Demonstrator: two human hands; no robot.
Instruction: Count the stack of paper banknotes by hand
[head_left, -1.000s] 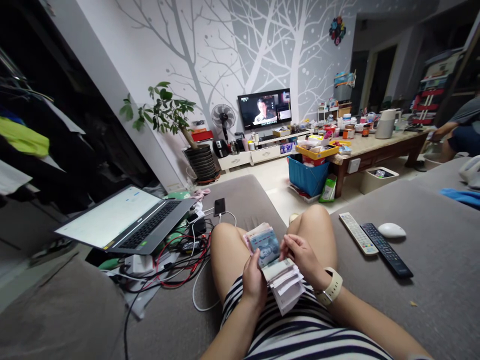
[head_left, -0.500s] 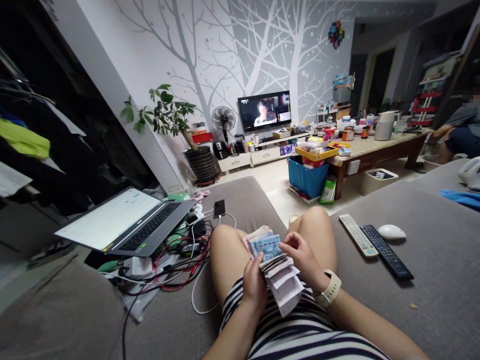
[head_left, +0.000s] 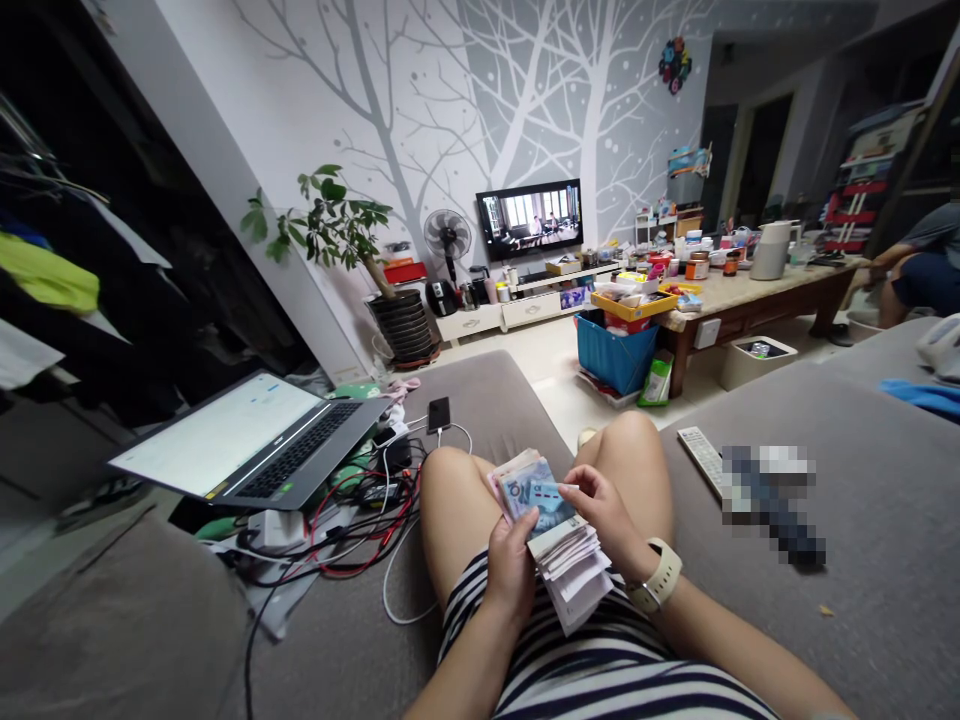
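One wad of banknotes [head_left: 555, 548] is held over the striped clothing [head_left: 630, 690] on the wearer's lap in the head view, between the left hand [head_left: 512, 560] and the right hand [head_left: 602, 508]. The left hand clamps the wad from its left side, thumb laid on the top face; its other fingers are mostly hidden. The right hand, at the wad's right edge, pinches the margin of the blue upper note [head_left: 544, 510] between thumb and forefinger, the remaining fingers curled loosely, and a cream watch [head_left: 663, 575] circles that wrist. Toward the wad's near end, pale layers of paper [head_left: 576, 585] fan out. Left of the wad, on the grey sofa [head_left: 491, 390], are a tangle of cables [head_left: 384, 535], an open laptop [head_left: 315, 455] and a dark phone [head_left: 439, 413] with a white cord plugged in. Right of the wad lies a pale remote control [head_left: 700, 455], partly lost to pixelation; dark and white shapes [head_left: 772, 505] beside it are pixelated too. Well beyond the wad stand a potted plant [head_left: 337, 225], a fan [head_left: 448, 235], a lit television [head_left: 531, 220] and a crowded wooden table [head_left: 739, 308], with a blue box [head_left: 615, 357] near its closer end; far to the wad's right, another person [head_left: 926, 270] shows at the frame's edge
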